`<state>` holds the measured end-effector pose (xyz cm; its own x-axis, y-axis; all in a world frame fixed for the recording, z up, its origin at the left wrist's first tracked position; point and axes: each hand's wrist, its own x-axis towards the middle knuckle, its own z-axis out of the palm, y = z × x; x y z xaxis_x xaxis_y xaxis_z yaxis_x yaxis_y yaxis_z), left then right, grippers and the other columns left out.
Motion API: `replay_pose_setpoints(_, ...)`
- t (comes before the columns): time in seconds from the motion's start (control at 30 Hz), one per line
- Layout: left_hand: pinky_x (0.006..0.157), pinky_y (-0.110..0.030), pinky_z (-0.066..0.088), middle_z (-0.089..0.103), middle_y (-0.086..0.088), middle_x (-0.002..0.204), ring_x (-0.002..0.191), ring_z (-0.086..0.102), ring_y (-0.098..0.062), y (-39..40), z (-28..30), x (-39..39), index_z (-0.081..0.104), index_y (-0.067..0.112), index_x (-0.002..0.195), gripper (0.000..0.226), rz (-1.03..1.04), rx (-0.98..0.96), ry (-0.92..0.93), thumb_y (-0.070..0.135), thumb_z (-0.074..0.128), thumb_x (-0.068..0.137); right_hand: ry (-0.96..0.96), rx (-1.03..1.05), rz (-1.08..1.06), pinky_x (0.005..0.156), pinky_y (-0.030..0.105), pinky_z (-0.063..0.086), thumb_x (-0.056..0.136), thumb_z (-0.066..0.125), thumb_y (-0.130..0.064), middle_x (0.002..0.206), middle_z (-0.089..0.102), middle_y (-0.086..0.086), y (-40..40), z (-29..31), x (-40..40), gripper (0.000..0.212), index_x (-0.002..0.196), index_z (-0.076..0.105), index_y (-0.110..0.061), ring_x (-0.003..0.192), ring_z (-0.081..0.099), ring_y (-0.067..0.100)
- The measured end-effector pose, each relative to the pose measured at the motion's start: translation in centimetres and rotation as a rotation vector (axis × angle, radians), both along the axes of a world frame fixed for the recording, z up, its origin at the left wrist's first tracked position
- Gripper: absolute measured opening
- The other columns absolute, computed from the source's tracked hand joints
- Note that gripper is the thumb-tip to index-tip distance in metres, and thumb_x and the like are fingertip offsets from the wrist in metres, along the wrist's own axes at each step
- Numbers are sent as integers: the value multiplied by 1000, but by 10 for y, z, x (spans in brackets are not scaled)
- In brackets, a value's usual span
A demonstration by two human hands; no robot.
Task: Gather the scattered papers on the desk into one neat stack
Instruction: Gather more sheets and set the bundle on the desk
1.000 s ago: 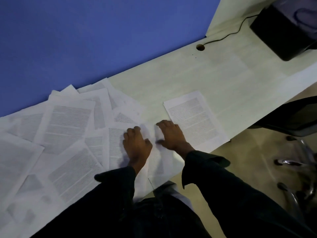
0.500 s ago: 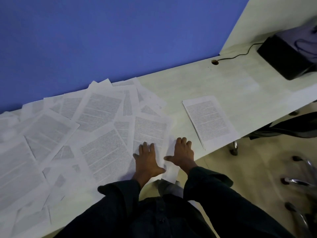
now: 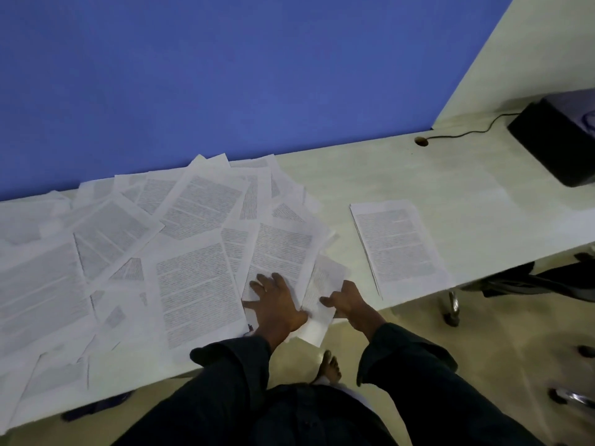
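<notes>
A blue wall (image 3: 225, 75) is standing behind the desk. A black box-like device (image 3: 557, 143) is sitting at the far right, its black cable (image 3: 467, 132) running into a round grommet hole (image 3: 421, 141). A chair's chrome base (image 3: 452, 305) is showing below.

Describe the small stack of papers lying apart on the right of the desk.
The stack is a few white printed sheets, edges nearly aligned, top page covered in dense text. It lies flat on the pale desk, angled, its near corner at the desk's front edge. It is apart from the scattered papers, and neither hand touches it.
</notes>
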<state>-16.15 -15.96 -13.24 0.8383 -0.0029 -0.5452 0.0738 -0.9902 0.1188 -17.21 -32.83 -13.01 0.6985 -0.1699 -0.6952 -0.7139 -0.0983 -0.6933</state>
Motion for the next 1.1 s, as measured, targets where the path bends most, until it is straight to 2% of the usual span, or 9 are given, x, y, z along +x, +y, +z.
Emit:
replay_pose_setpoints(0.23,77,-35,54,66,-12,110,96,65,-27,-3,10,5,58,7,116,25,166,-220,-316,11,51,92,102,273,-180,80,44,61,79,87,-16,104,75,12,-13,-7,17,34,107,69,-13,96,70,32)
replay_pose_setpoints(0.3,74,-33,51,71,-10,98,90,68,-28,6,12,6,67,6,107,26,221,-349,-450,-1,53,87,41,255,-273,82,47,62,80,87,-15,103,75,13,-15,-15,26,31,106,71,-12,95,70,32)
replay_pose_setpoints(0.4,101,-50,49,75,-9,109,106,69,-31,20,4,1,76,11,108,49,90,-424,-603,-17,64,70,-1,38,-262,86,46,59,82,79,-10,104,73,17,-22,-29,38,19,99,71,-9,93,68,31)
replay_pose_setpoints(0.53,124,-55,2,63,-7,136,139,46,-31,32,0,-14,79,23,97,50,51,-298,-718,-13,69,63,32,46,-198,66,36,56,91,67,-7,97,70,24,-43,-30,45,13,93,68,6,80,61,26)
replay_pose_setpoints(0.6,122,-51,-8,59,-10,139,143,39,-37,37,-2,-17,78,24,88,42,161,-274,-762,-12,71,67,108,319,-270,83,43,60,100,64,-38,105,71,17,-55,-20,43,35,110,68,-4,91,67,31)
replay_pose_setpoints(0.7,114,-64,20,59,-19,137,134,49,-44,42,-7,-18,79,20,90,31,172,-233,-698,-5,78,73,206,556,-211,101,53,52,91,52,-74,112,72,11,-70,-11,47,67,114,68,-13,107,66,34)
replay_pose_setpoints(0.87,80,-40,54,57,-11,128,106,63,-29,30,4,-22,48,22,146,57,141,20,-358,29,64,92,-88,-161,147,78,37,57,76,88,-12,109,72,11,-61,-12,54,43,114,69,-8,96,68,27)
replay_pose_setpoints(0.97,64,-34,49,60,-9,112,91,63,-24,23,6,-21,58,16,133,52,140,182,-355,29,71,83,-206,-466,186,77,30,47,80,80,-10,110,64,7,-51,-5,61,54,129,57,-8,96,62,25)
replay_pose_setpoints(1.1,80,-39,48,60,-9,103,95,57,-26,25,11,-5,65,11,100,23,123,317,-387,26,68,82,-193,-519,199,77,28,49,83,73,-8,119,69,10,-43,-6,82,40,122,65,-13,99,66,26)
